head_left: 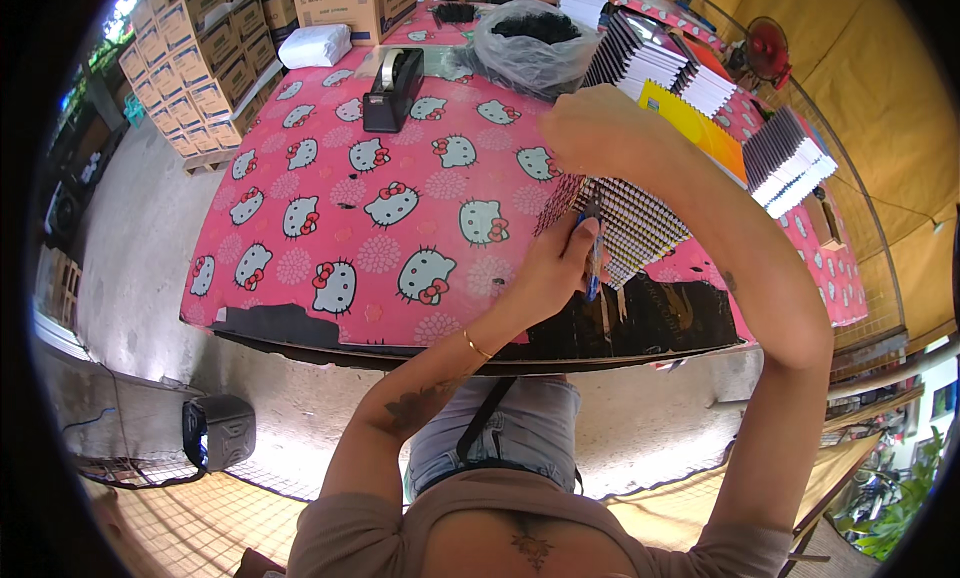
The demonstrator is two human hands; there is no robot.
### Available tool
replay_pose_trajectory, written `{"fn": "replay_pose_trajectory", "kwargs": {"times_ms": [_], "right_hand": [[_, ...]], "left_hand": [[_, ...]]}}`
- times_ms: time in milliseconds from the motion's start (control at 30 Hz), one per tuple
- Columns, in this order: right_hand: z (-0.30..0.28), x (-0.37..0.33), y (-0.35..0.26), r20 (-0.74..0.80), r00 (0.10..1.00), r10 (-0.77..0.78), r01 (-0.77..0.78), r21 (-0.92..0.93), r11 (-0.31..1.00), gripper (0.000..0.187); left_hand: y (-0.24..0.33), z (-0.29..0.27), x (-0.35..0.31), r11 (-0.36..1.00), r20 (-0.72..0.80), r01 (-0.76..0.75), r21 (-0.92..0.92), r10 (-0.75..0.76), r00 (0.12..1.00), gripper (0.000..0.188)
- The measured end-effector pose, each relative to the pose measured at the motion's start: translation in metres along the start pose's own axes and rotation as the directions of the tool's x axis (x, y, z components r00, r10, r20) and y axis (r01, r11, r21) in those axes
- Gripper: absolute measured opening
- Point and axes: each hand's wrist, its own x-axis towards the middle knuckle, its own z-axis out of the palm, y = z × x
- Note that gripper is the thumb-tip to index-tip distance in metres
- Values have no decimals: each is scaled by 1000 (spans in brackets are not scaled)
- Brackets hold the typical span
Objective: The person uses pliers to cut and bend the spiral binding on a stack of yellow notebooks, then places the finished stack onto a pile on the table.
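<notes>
My left hand (568, 256) is closed around a blue-handled hand tool that looks like pliers (592, 268), held against the bound edges of a stack of spiral notebooks (640, 233). The stack lies slanted near the table's front edge, its coils showing in close rows. Above its far end, my right hand (595, 133) is bent with the fingers curled in. Its fingertips are turned out of sight, so whatever they grip is hidden. A yellow-covered notebook (690, 123) lies just beyond my right forearm.
On the pink patterned table (380, 243) stand a black tape dispenser (393, 93) and a clear bag of black coils (535, 38). More notebook stacks (790, 163) lie at the right. Cartons (195, 68) are piled at far left; a red fan (767, 53) stands far right.
</notes>
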Motion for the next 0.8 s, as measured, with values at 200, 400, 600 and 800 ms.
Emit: {"fn": "replay_pose_trajectory", "kwargs": {"times_ms": [200, 400, 600, 800], "right_hand": [[10, 1, 3, 101, 992, -80, 83, -36, 996, 13], [13, 0, 1, 89, 996, -23, 31, -91, 995, 13], [18, 7, -4, 85, 996, -18, 22, -48, 999, 11], [25, 5, 0, 111, 990, -84, 88, -32, 996, 12]], "left_hand": [[-1, -2, 10, 996, -59, 24, -80, -29, 998, 35], [1, -5, 9, 1000, 0, 21, 19, -21, 1000, 37], [-11, -2, 0, 999, -20, 36, -14, -36, 999, 38], [-7, -5, 7, 999, -57, 39, -3, -39, 998, 37]]}}
